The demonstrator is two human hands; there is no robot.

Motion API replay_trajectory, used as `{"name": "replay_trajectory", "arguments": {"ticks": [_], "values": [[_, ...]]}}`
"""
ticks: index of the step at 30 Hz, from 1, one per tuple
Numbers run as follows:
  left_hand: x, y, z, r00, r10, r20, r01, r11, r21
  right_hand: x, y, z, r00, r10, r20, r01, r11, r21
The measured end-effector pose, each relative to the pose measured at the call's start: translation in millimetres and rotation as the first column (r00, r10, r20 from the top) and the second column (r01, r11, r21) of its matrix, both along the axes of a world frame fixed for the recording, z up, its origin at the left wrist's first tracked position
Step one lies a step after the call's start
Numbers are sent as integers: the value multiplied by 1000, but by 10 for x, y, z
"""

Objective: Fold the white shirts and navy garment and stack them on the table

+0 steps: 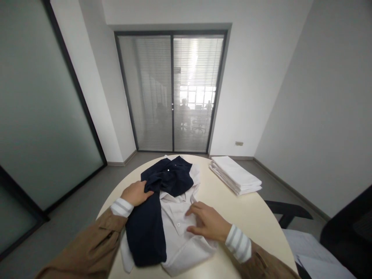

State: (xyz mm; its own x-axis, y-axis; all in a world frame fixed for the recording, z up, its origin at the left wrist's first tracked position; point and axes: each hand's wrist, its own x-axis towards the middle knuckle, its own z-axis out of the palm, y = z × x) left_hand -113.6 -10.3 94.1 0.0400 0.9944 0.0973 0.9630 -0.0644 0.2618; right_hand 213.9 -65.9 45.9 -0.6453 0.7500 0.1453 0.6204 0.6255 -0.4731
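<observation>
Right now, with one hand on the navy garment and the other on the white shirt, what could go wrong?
The left hand grips the navy garment, which lies over the white shirt; pulling it might drag and wrinkle the shirt. The right hand only rests flat on the shirt, so the shirt could slide. The shirt's near edge sits close to the table rim and could slip off.

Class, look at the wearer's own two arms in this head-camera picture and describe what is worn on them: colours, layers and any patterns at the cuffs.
Both arms wear a tan-brown jacket: the left sleeve and the right sleeve. From each sleeve end a ribbed white cuff with grey stripes sticks out, at the left wrist and the right wrist. The left hand and right hand are bare, with no gloves, rings or watch visible.
</observation>
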Motion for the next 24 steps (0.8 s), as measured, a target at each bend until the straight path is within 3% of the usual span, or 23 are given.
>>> {"name": "replay_trajectory", "arguments": {"ticks": [3, 7, 9, 11, 13, 14, 16, 17, 18, 20, 22, 24], "values": [[214, -91, 76, 990, 12, -141, 0, 996, 84, -181, 48, -67, 998, 20, 67, -24, 998, 59], [337, -80, 300, 998, 37, -48, -25, 970, 242, -315, 36, -136, 994, -22, 104, 20, 999, 26], [389, -60, 407, 997, -34, 74, 7, 940, 341, -357, -13, -108, 999, -17, 45, 18, 1000, -24], [459, -69, 461, 957, -213, 196, 121, 910, 397, -394, -80, -53, 996, 36, -86, -44, 995, -91], [530, -109, 440, 875, -397, 278, 310, 899, 308, -421, -147, -6, 959, 182, -219, -217, 965, -145], [555, -133, 402, 826, -467, 316, 428, 884, 188, -427, -175, 6, 925, 279, -260, -326, 932, -159], [568, -159, 283, 742, -515, 431, 605, 791, -96, -416, -207, 1, 877, 399, -269, -456, 867, -202], [553, -156, 209, 722, -488, 492, 634, 750, -187, -398, -209, -13, 885, 398, -240, -451, 861, -235], [526, -142, 131, 720, -441, 536, 625, 748, -223, -371, -201, -30, 916, 351, -196, -393, 882, -259], [448, -99, -30, 767, -348, 540, 497, 854, -156, -295, -158, -64, 981, 158, -111, -181, 956, -233], [367, -76, -194, 860, -287, 421, 340, 939, -55, -193, -84, -82, 996, -36, -77, 26, 992, -123], [312, -100, -357, 939, -232, 254, 258, 964, -70, -67, 12, -73, 986, -157, -50, 156, 987, -26]]}}
